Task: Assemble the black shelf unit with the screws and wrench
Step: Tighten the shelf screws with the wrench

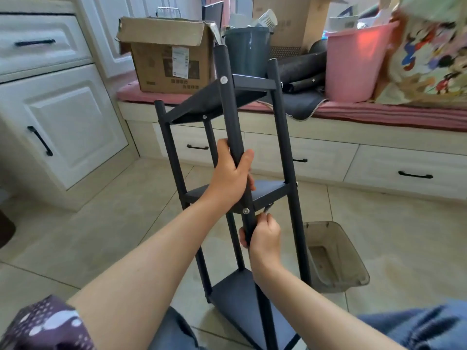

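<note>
Pale floor tiles (151, 210) run up to white cabinets (63, 122) on the left and a low window seat with drawers and a pink striped cushion (379, 114) across the back, crowded with a cardboard box (166, 59), a grey bucket (246, 51) and a pink bin (358, 64). Standing on the floor, between the person's knees and leaning toward the window seat, is the black shelf unit (227, 97): slim round black posts carrying three dark triangular shelves, one near the top, one at the middle, one near the bottom. A silver screw head (223, 80) shows on the nearest post at the top shelf, and another screw (245, 211) at the middle shelf. The left hand (230, 178) is wrapped round that nearest post just above the middle shelf, thumb on one side and fingers on the other. The right hand (265, 236) is lower, thumb round the same post below the middle shelf, its fingers pinching a small silvery wrench (267, 207) under the shelf's edge. A clear plastic tub (336, 256) sits on the tiles just to the right of the unit.
</note>
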{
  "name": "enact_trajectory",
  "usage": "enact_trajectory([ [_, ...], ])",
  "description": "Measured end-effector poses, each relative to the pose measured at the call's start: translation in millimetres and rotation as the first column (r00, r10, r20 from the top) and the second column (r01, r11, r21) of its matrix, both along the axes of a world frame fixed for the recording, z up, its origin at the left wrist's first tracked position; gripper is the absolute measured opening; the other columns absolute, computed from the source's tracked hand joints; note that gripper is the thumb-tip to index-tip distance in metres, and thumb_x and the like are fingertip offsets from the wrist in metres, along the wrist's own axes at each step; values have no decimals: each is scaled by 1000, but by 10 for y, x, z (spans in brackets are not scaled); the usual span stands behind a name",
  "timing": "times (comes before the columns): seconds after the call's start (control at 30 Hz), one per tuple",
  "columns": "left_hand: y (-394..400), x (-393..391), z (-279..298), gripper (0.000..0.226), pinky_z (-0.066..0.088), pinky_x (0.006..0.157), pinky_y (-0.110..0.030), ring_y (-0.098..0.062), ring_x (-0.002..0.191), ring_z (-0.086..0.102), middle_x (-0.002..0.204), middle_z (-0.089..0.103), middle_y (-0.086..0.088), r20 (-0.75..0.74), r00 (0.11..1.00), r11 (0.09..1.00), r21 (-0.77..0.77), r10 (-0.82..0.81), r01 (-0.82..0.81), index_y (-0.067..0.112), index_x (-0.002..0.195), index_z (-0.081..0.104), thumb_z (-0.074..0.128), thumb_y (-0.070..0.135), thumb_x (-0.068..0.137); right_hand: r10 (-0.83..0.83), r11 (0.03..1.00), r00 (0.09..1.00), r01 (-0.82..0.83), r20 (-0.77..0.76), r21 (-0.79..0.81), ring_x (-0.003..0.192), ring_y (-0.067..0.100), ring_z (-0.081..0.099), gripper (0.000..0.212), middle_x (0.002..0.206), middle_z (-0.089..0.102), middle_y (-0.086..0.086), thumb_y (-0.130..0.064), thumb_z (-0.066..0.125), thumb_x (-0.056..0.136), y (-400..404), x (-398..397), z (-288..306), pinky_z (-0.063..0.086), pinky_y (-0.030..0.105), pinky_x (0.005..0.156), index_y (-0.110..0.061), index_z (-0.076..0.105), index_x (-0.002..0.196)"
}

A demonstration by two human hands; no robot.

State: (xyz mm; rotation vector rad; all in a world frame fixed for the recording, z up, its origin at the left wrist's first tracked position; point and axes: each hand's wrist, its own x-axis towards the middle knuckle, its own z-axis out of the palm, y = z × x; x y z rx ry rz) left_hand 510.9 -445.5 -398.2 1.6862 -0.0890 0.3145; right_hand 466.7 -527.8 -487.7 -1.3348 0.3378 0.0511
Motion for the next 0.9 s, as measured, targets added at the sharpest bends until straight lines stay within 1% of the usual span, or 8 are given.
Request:
enact_trajectory([
  [0.07, 59, 32, -5, 11, 62, 65, -32, -17, 66, 64, 82, 58, -6, -13, 999, 999, -16, -46, 46, 25, 112, 40, 46, 32, 105, -43, 998, 999, 43, 6, 44, 64, 23, 48, 30, 74, 46, 12, -17, 31, 105, -22, 82, -14, 41, 19, 41, -7, 46, 81],
  [0.17, 231, 109, -68, 17, 61, 72, -27, -9, 78, 69, 84, 68, 6, -29, 999, 996, 83, -39, 41, 30, 106, 54, 40, 40, 106, -36, 999, 999, 34, 33, 42, 59, 23, 46, 31, 71, 43, 10, -15, 32, 105, -92, 223, 5, 37, 19, 39, -8, 42, 77],
  [0.4, 956, 282, -368, 17, 51, 85, -33, -16, 92, 64, 93, 69, 5, -197, 913, 920, 243, 358, -308, 26, 91, 64, 52, 19, 101, 69, 996, 997, -68, 21, -51, 34, 10, 38, 28, 66, 42, 13, -6, 30, 99, -281, 583, 87, 27, 20, 34, -7, 45, 76],
  [0.5, 1223, 298, -537, 12, 43, 79, -29, -21, 101, 56, 114, 64, -1, -317, 815, 865, 316, 484, -390, 20, 108, 62, 55, 16, 99, 110, 991, 994, -111, -7, -70, 34, 13, 31, 26, 50, 39, 7, -2, 27, 91, -428, 702, 90, 22, 23, 36, -11, 41, 71],
  [0.6, 1380, 306, -632, 40, 38, 84, -30, -24, 110, 51, 133, 54, -10, -380, 721, 812, 343, 579, -472, 11, 137, 49, 59, 18, 98, 119, 992, 992, -120, -32, -37, 34, 14, 27, 27, 43, 35, 3, -1, 26, 89, -575, 783, 31, 21, 20, 36, -14, 36, 67],
  [0.7, 1463, 314, -680, 62, 38, 96, -38, -34, 133, 45, 149, 44, -14, -461, 652, 798, 329, 602, -505, 10, 150, 33, 61, 25, 98, 128, 992, 990, -126, -66, 31, 33, 14, 26, 27, 41, 34, 1, 0, 27, 88, -648, 823, -81, 22, 19, 35, -15, 36, 67],
  [0.77, 1476, 311, -691, 68, 37, 101, -39, -33, 135, 43, 151, 41, -14, -490, 656, 817, 298, 575, -494, 11, 153, 29, 62, 29, 97, 128, 990, 988, -121, -92, 76, 33, 13, 25, 26, 41, 33, 1, 0, 28, 89, -658, 833, -162, 21, 19, 35, -15, 37, 69],
  [0.9, 1437, 327, -702, 68, 37, 98, -32, -21, 117, 50, 143, 50, -10, -472, 737, 873, 191, 483, -450, 15, 153, 30, 65, 29, 96, 122, 986, 984, -105, -133, 126, 34, 12, 23, 25, 44, 29, 0, -1, 31, 88, -661, 837, -322, 18, 18, 36, -17, 35, 68],
])
